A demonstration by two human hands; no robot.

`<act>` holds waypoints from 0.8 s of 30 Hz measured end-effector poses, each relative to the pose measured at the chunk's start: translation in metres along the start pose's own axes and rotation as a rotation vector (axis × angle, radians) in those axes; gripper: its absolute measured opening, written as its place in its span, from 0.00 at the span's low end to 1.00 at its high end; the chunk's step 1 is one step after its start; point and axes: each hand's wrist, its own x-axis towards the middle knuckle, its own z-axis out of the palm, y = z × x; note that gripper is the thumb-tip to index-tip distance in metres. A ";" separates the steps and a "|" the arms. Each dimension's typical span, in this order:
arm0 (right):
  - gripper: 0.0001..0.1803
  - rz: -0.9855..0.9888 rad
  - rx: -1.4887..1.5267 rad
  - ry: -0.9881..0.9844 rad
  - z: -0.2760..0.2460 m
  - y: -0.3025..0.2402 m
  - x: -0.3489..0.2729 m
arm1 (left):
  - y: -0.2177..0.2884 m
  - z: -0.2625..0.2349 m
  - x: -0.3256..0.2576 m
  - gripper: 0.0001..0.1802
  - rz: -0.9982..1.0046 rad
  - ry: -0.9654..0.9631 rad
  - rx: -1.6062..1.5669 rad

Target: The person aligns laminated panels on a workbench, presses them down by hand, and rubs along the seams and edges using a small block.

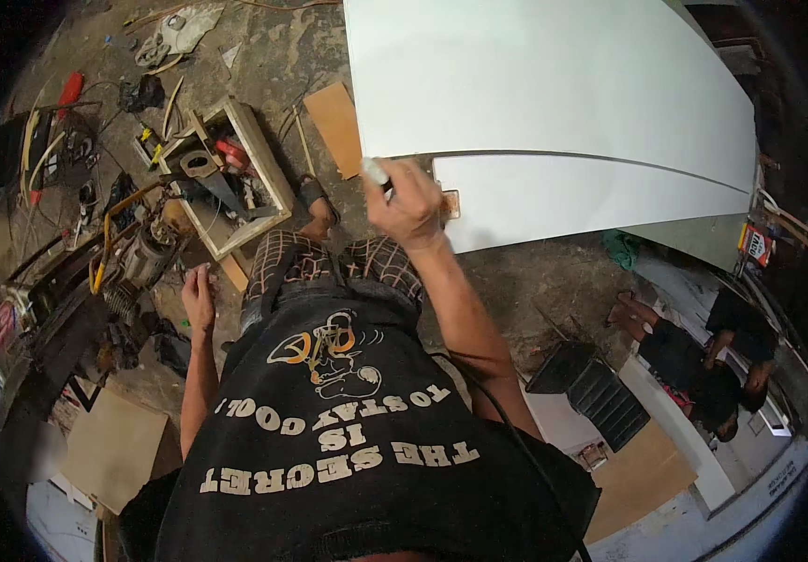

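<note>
My right hand (408, 208) is raised at the near left corner of a large white panel (535, 84). Its fingers are closed around a small whitish object (375, 171), whose kind I cannot make out. Beside that hand lies a narrower white strip of panel (572, 192), parted from the large one by a dark gap. A brown notch (452, 204) shows at the strip's left end. My left hand (200, 298) hangs low at my left side, its fingers loosely apart with nothing clearly in them.
A wooden crate (277, 178) of tools stands ahead on the left, near a small brown board (335, 128). Machinery (146, 258) and cables crowd the left side. At the lower right another person (704, 365) sits near a lit screen (778, 419). A black ridged object (605, 403) lies nearer me.
</note>
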 end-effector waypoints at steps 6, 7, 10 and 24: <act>0.09 0.278 0.013 0.164 -0.006 -0.017 -0.013 | -0.031 -0.021 0.013 0.23 -0.050 0.035 -0.058; 0.09 0.340 0.006 0.292 -0.011 -0.006 -0.014 | -0.032 -0.021 0.015 0.24 -0.067 0.039 -0.065; 0.10 0.458 -0.039 0.307 -0.030 0.011 -0.013 | -0.020 -0.016 0.022 0.23 -0.001 0.007 -0.024; 0.10 0.407 -0.254 0.157 -0.026 -0.001 -0.001 | -0.033 -0.027 0.053 0.20 0.003 -0.066 -0.127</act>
